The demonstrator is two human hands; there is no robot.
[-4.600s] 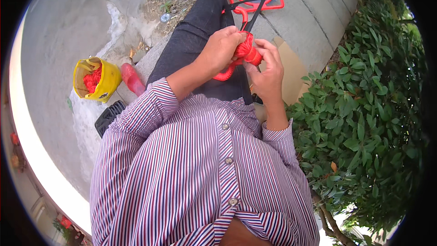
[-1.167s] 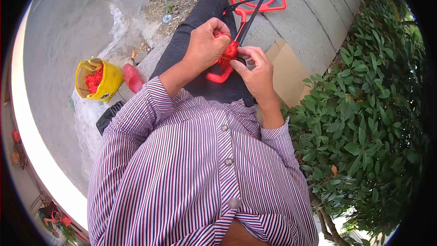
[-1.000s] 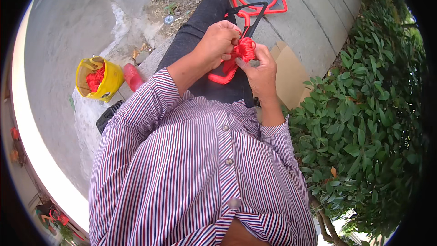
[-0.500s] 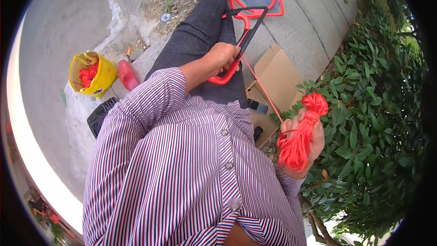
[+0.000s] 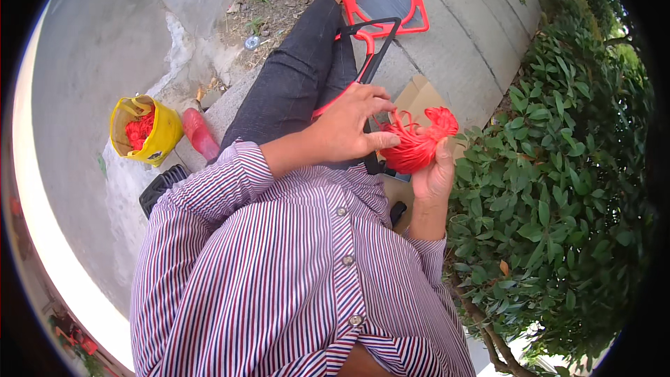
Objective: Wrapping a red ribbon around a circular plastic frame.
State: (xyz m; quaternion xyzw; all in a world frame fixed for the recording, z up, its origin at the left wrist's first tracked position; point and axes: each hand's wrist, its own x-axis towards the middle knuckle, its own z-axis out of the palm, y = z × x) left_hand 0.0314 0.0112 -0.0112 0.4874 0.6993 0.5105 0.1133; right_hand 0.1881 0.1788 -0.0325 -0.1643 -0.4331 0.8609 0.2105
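Note:
My right hand [image 5: 434, 171] grips a bundle of red cord [image 5: 413, 141], its loops fanning out toward the left. My left hand [image 5: 352, 122] reaches across to the bundle's left side, thumb and fingers apart; its thumb tip appears to touch the loops. Under my left hand, across my legs, lies a black frame [image 5: 382, 49] with a curved red part [image 5: 366, 42] along it. Its lower portion is mostly hidden by the hand.
On the left stand a yellow bucket [image 5: 164, 132] holding red cord and a red shoe [image 5: 200, 134]. A red square frame with a round opening [image 5: 421, 10] lies by my foot. An opened cardboard box [image 5: 417, 95] sits right of my legs, beside a leafy bush [image 5: 551, 188].
My left hand has let go of the black frame and moved to the cord bundle. My right hand has brought the bundle up and leftward, close to the left hand.

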